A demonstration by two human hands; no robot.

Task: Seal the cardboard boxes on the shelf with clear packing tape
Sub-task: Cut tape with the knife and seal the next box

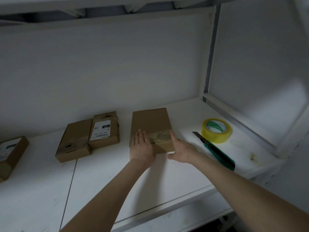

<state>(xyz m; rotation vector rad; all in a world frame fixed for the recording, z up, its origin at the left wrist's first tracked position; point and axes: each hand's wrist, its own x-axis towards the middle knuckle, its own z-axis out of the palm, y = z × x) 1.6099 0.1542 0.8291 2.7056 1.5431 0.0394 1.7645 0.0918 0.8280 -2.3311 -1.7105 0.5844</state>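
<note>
Both bare forearms reach over the white shelf [117,181]. On it lies a flat cardboard box [151,121] with a tape strip [161,136] across its near end. The left hand [142,146] lies flat on the box top, fingers straight. The right hand [182,151], fingers extended and thumb spread, presses the box's right side. Left of the left hand, a plain box [73,139] touches a labelled box [104,129]. Right of the right hand lie a green utility knife [215,149] and a tape roll [216,130].
</note>
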